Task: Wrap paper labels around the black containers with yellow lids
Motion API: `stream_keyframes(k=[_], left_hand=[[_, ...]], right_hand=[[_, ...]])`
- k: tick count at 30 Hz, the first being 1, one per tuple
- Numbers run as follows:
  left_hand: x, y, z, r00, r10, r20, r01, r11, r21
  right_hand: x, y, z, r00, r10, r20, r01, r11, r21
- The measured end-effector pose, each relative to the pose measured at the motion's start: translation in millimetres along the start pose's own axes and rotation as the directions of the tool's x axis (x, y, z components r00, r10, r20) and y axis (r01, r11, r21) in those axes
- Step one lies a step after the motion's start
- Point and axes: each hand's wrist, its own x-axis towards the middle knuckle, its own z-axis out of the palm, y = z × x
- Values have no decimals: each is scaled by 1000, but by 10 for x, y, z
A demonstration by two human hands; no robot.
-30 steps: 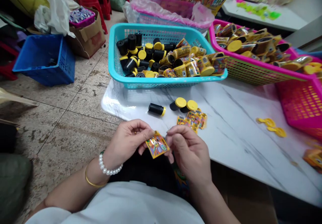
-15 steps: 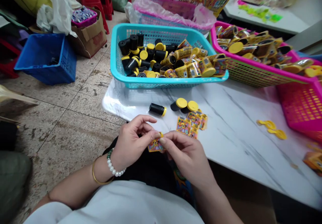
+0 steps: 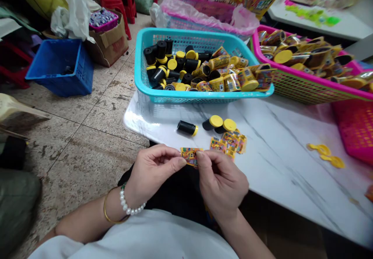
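A small printed yellow label sleeve point(image 3: 190, 156) is stretched between my two hands above my lap. My left hand point(image 3: 155, 171) pinches its left end, and my right hand point(image 3: 221, 181) pinches its right end between thumb and forefinger. More printed label sleeves point(image 3: 231, 140) lie in a loose pile on the table, just beyond my right hand. Behind them, two black canisters point(image 3: 212, 123) with yellow lids lean close together. Another black canister point(image 3: 186, 127) lies on its side to their left, its yellow end pointing right.
A turquoise basket point(image 3: 204, 95) at the table's back holds several black canisters and several wrapped ones. Right of it stands a pink basket point(image 3: 314, 88) of wrapped canisters. Yellow ring-shaped plastic pieces point(image 3: 332, 160) lie on the marble-patterned table point(image 3: 279, 177). A blue crate point(image 3: 58, 72) sits on the floor.
My hands have drawn slightly apart, so the label sleeve now shows flat between them instead of being bunched at my fingertips. The view has shifted a little left.
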Motion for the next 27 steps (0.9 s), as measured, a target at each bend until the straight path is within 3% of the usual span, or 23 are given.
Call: stream_keyframes(k=[4, 8, 11, 13, 17, 22, 27], left_hand=[[37, -23, -41, 1000, -5, -31, 3, 997, -82], [54, -16, -97, 982, -189, 8, 187, 965, -184], [50, -6, -136, 944, -326, 56, 330, 917, -222], [44, -3, -150, 933, -352, 71, 358, 905, -231], [28, 0, -137, 963, -269, -32, 250, 929, -271], [13, -6, -90, 969, -246, 29, 245, 935, -257], [-7, -40, -88, 980, -95, -174, 37, 950, -309]], right_hand=[[22, -17, 35, 990, -137, 33, 138, 990, -24], [54, -49, 56, 965, -237, 111, 237, 971, 14], [62, -51, 67, 955, -282, 97, 282, 959, 9], [51, -39, 74, 951, -299, 75, 299, 954, 13], [7, -2, 96, 960, -280, 7, 280, 960, -1], [-48, 48, 129, 980, -200, -14, 200, 980, 0], [-95, 87, 129, 990, -124, -67, 125, 992, 25]])
